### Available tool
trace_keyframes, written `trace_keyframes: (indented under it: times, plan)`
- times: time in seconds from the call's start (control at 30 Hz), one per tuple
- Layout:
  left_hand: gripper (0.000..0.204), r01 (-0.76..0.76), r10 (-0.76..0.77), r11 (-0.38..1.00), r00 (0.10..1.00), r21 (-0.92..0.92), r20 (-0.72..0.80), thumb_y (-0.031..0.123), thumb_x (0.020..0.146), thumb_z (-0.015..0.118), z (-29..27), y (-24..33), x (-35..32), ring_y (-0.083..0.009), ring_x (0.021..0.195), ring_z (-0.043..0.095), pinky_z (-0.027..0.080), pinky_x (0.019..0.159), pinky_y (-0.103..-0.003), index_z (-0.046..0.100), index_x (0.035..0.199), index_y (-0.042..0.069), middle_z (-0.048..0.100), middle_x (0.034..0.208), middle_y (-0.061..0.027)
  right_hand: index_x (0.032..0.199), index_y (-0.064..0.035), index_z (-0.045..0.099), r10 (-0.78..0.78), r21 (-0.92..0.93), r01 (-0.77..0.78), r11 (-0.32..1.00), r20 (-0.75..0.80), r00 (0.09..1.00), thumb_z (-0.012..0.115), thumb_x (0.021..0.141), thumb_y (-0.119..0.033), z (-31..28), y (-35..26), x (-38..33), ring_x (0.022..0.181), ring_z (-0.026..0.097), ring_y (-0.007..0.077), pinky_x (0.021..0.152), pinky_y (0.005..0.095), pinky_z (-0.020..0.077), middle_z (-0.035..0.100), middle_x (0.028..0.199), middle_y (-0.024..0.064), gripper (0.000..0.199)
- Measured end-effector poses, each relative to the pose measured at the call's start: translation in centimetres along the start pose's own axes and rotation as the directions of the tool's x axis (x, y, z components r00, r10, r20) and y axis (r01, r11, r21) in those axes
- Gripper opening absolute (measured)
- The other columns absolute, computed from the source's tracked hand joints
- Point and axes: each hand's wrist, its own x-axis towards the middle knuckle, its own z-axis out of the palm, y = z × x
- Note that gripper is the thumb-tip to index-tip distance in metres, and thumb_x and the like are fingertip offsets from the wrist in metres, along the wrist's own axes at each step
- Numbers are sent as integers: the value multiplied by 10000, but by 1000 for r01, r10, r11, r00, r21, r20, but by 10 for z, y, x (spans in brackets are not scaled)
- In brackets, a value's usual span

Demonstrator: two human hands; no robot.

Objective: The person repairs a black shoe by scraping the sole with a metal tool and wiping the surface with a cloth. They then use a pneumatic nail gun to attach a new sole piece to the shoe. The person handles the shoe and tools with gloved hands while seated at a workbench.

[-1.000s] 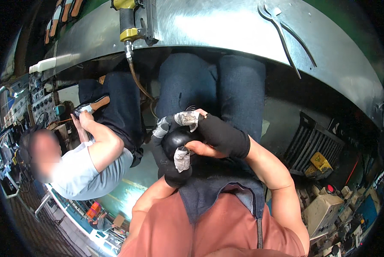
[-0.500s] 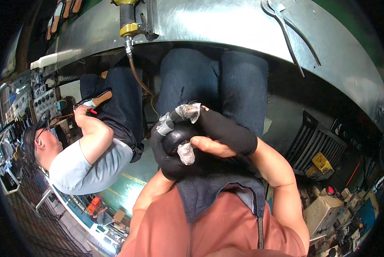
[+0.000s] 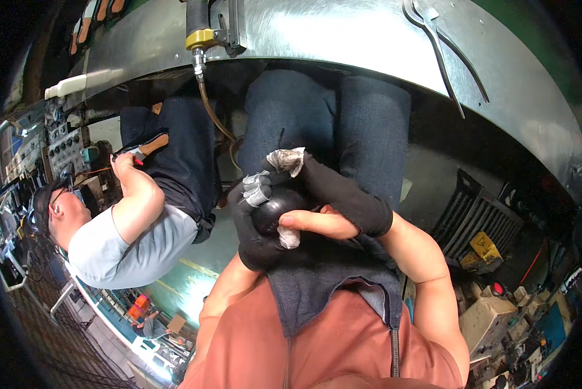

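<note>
Over my lap, both hands hold a glossy black rounded piece that looks like the toe of a shoe; most of it is hidden by my hands. My left hand, in a black glove with grey and white tape on its fingertips, wraps round its left side. From the right, my right hand grips it. That hand wears a black glove with a bare thumb, which presses on the piece close to the taped left thumb. Its taped forefinger curls over the far side.
Beyond my knees stretches a metal bench with long-handled pincers and a yellow-and-black air tool on a hose. To my left sits a co-worker holding a shoe. A slatted black rack stands at right.
My right thumb has slid a little left over the black piece, toward my taped left thumb. My left fingers have shifted slightly on it. The view has moved slightly.
</note>
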Motion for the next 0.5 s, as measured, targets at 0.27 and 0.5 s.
trace_keyframes:
  times: [0.27, 0.5]
  plan:
    - [864, 66, -12, 961, 980, -267, 200, 218, 600, 839, -3, -5, -5, -319, 1164, 490, 328, 1031, -464, 382, 1317, 65, 503, 1253, -165, 1371, 8, 369, 47, 133, -45, 990, -8, 999, 726, 814, -164, -6, 0, -7, 1240, 457, 229, 1062, 353, 332, 499, 1298, 139, 683]
    - [1052, 221, -133, 926, 950, -307, 281, 313, 619, 830, 0, 0, -4, -303, 1290, 371, 278, 1087, -447, 195, 1418, 60, 357, 1384, -165, 1375, 4, 358, -50, 83, 52, 995, -31, 998, 722, 810, -175, -12, 16, -7, 1235, 455, 233, 1063, 356, 322, 479, 1313, 133, 695]
